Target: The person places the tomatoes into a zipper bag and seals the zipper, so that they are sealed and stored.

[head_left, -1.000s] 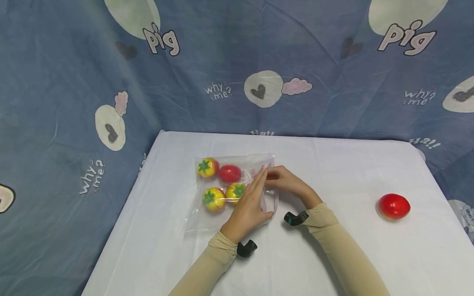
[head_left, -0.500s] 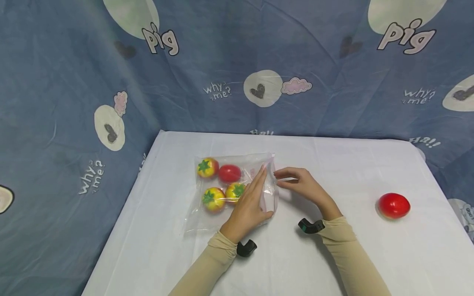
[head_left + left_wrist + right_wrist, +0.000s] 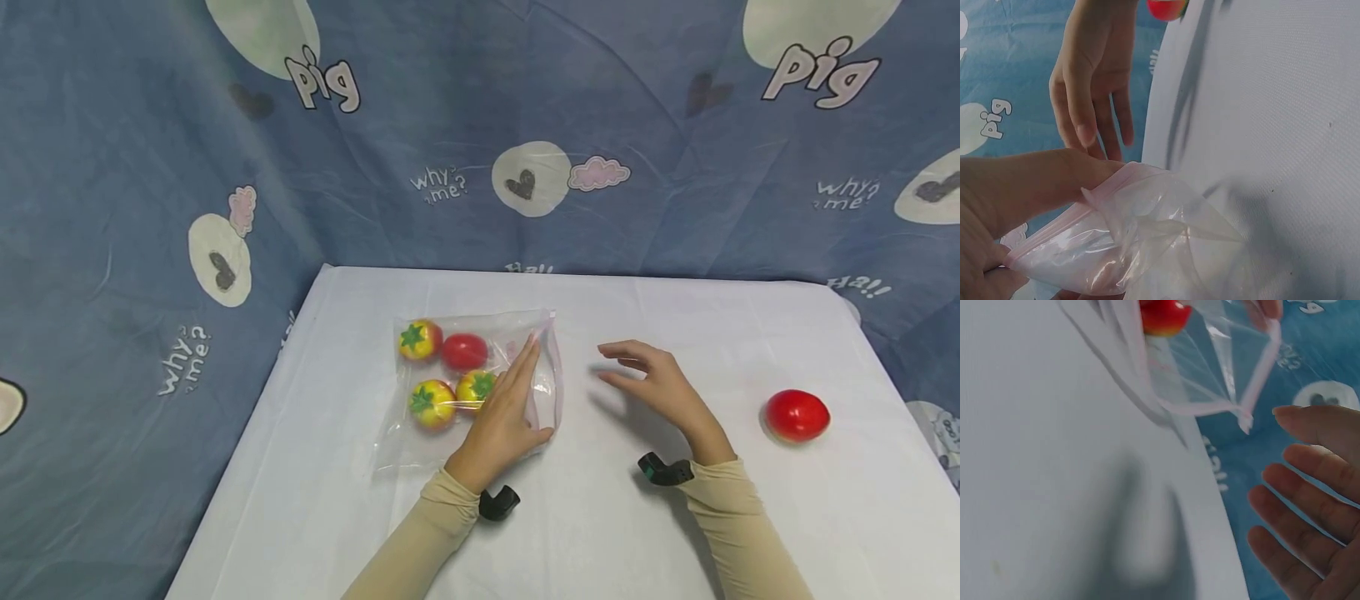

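Note:
A clear zip bag (image 3: 408, 442) with a pink-edged mouth lies on the white table, holding several round toy fruits. One is red (image 3: 465, 352); three show yellow tops with green star-shaped leaves, such as the front-left fruit (image 3: 432, 405). My left hand (image 3: 501, 417) lies across the bag's right end and grips its mouth; the left wrist view shows the pink zip edge (image 3: 1054, 234) against the fingers and the mouth spread. To the right of the bag, my right hand (image 3: 660, 387) hovers over the table with fingers apart, holding nothing. Farther right sits a red toy fruit (image 3: 797, 416).
The white cloth-covered table (image 3: 360, 287) ends at a blue printed curtain (image 3: 420, 100) behind and at the left. Each wrist carries a small black camera, the left camera (image 3: 498, 503) and the right camera (image 3: 665, 469).
My right hand has left the bag's mouth and moved right, toward the loose red fruit. The left hand, the bag and the fruits have stayed where they were.

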Available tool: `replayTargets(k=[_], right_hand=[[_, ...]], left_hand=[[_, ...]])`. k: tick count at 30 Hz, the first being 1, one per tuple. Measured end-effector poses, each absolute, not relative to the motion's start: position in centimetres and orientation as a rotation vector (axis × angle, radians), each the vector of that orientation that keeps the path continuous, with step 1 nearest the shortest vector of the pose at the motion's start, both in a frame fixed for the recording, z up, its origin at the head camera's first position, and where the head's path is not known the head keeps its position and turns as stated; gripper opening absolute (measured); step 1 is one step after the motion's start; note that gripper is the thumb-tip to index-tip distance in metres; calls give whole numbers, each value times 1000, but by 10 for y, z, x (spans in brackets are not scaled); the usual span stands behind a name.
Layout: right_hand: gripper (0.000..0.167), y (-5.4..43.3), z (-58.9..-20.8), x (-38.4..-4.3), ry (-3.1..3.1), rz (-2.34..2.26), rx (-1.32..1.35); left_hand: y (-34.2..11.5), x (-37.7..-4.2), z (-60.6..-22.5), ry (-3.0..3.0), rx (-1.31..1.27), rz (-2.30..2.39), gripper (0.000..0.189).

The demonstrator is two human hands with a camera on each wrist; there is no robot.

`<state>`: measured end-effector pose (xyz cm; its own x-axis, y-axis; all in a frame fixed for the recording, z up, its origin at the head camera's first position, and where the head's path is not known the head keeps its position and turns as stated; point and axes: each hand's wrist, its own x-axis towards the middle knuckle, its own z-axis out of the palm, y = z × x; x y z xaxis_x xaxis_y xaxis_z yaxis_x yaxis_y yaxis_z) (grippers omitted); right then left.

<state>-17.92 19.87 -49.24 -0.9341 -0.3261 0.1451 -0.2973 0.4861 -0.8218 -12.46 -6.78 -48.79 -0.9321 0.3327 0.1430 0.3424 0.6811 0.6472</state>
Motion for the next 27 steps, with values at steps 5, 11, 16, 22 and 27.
replayTargets(k=[5, 11, 16, 22, 27], right_hand=[[41, 217, -485, -174, 2778, -1439, -548], [44, 242, -488, -169, 2871, -1399, -480], [46, 263, -487, -163, 2924, -1324, -398], [50, 283, -480, -156, 2980, -1258, -279], [52, 302, -475, -150, 3030, -1208, -238]], left_hand=[[-68, -124, -487, -2874, -567, -1123, 128], [-68, -123, -486, -2871, -563, -1116, 130], [-68, -123, -487, -2870, -564, -1113, 129], [-68, -122, -487, -2875, -558, -1114, 129], [-68, -123, -486, -2871, -573, -1100, 127]])
